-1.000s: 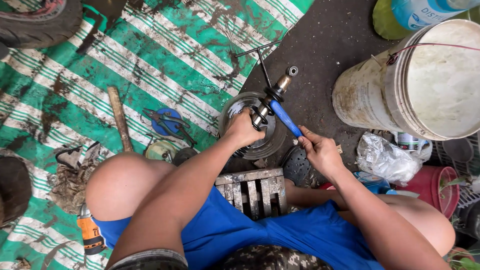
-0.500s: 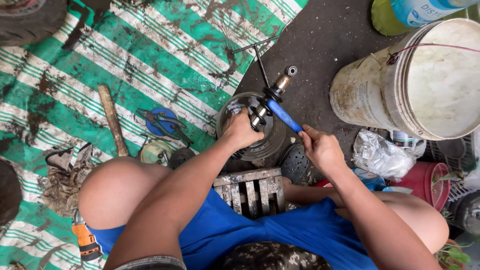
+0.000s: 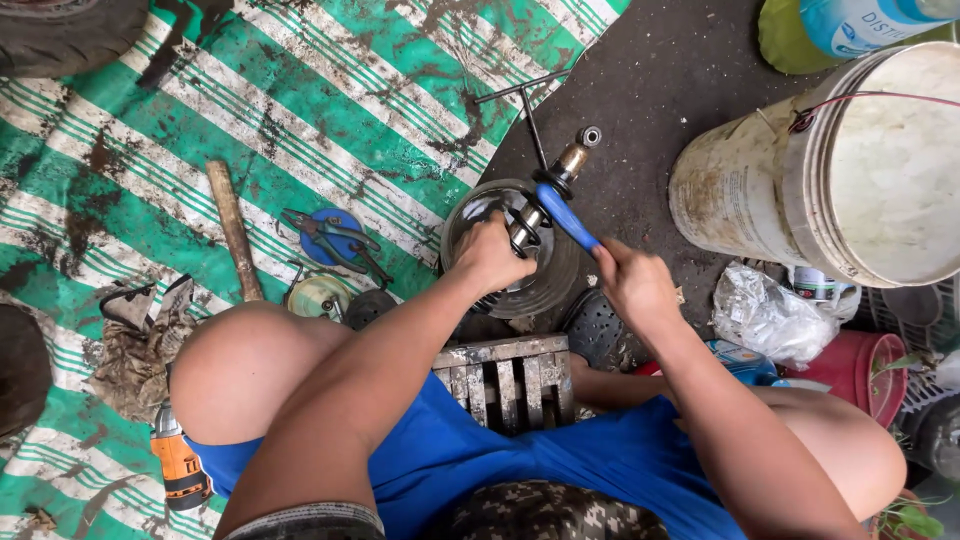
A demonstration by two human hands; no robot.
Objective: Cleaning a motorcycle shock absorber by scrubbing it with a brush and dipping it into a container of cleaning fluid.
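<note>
Round grey metal drum part (image 3: 520, 275): on dark floor, 12 o'clock of the knees. Left hand (image 3: 490, 255) clamped on its rim. Right hand (image 3: 630, 285) closed around blue-handled ratchet wrench (image 3: 562, 212). Step judged: turning a central fastener; next calls for steady bracing. White plastic bucket (image 3: 760, 190) at 2 o'clock.

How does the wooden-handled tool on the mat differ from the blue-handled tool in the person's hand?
The long brown wooden handle lies loose on the green striped mat, untouched; the blue-handled tool is gripped by the right hand over the round metal part. One is bare and grimy, the other brightly coated. Both are slim and slanted.
</note>
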